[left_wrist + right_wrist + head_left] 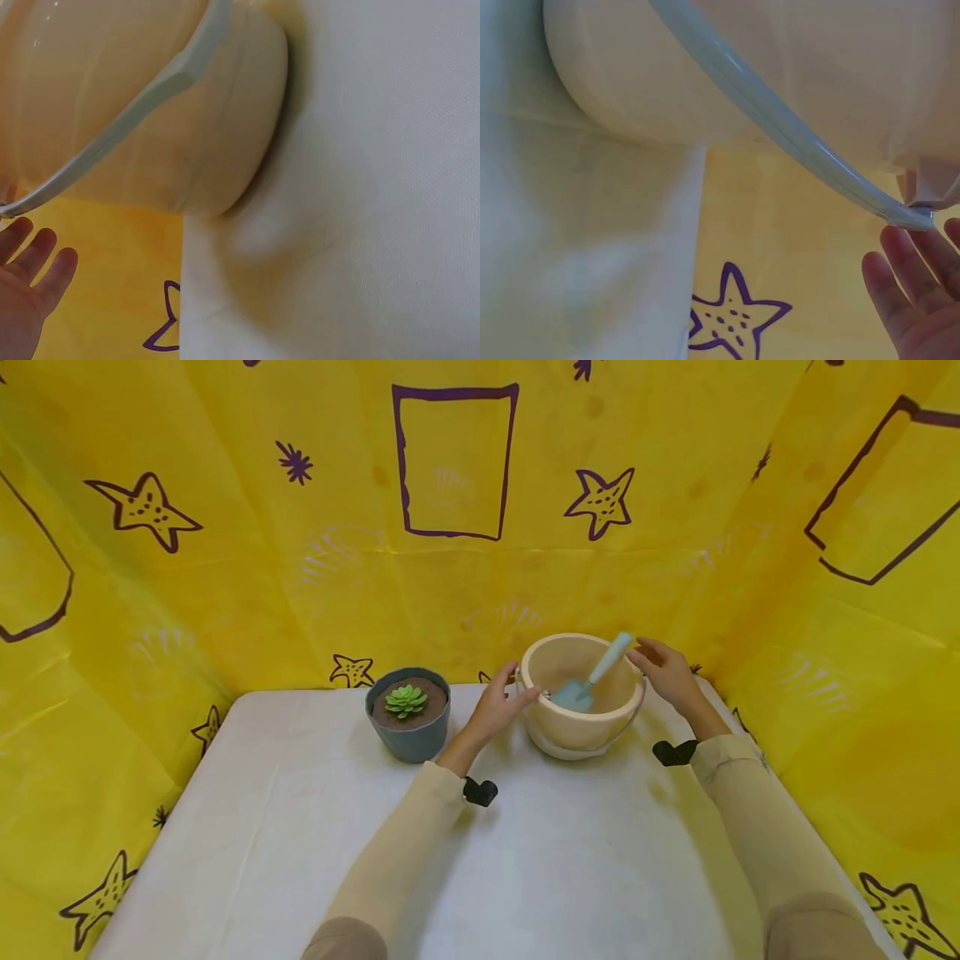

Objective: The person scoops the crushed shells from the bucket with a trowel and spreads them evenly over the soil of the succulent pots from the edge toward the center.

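Observation:
A cream bucket (577, 731) stands at the back right of the table, its pale handle (127, 120) hanging down across the front. A light blue toy trowel (611, 658) leans inside it, blade down, grip above the rim. My left hand (495, 706) is at the bucket's left side, thumb by the rim and fingers extended near the handle's end. On the other side, my right hand (669, 677) has its loosely extended fingertips (896, 240) at or just beside the handle's joint; contact is hard to tell. Neither hand curls round the bucket.
To the left of the bucket stands a grey-blue pot (412, 743) with brown fill and a green succulent (406, 701). The white tabletop (562, 868) ends at a yellow patterned sheet (337, 593) behind and at both sides.

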`<state>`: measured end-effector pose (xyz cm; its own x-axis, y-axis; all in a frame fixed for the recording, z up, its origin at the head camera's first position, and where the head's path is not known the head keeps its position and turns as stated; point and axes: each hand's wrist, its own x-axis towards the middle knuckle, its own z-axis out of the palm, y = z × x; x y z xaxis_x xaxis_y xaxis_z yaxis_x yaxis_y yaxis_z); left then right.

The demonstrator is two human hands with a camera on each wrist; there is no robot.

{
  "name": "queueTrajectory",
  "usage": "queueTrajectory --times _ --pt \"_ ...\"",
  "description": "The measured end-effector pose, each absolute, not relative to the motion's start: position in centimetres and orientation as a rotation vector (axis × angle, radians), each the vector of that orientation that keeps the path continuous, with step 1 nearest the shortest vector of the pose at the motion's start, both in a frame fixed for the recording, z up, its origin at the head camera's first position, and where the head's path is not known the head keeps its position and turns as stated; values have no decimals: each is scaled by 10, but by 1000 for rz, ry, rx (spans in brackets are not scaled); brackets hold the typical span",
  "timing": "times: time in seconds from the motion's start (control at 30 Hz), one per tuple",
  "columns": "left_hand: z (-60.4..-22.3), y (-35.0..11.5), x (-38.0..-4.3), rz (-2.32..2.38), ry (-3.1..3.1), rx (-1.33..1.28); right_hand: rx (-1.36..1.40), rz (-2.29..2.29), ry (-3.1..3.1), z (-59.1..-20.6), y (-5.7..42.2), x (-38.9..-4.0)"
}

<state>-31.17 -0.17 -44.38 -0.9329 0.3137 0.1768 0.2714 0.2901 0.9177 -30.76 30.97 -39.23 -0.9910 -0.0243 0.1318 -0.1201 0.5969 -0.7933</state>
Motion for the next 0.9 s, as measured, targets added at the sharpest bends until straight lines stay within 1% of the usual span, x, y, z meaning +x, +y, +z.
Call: queueTrajectory --times 0.43,0.9 --pt "-445 0 -318 1822 2389 586 104 1397 -2751 -383 304 -326" --pt "-443 0 -316 1811 2349 560 13 1397 -2727 -375 296 -334"
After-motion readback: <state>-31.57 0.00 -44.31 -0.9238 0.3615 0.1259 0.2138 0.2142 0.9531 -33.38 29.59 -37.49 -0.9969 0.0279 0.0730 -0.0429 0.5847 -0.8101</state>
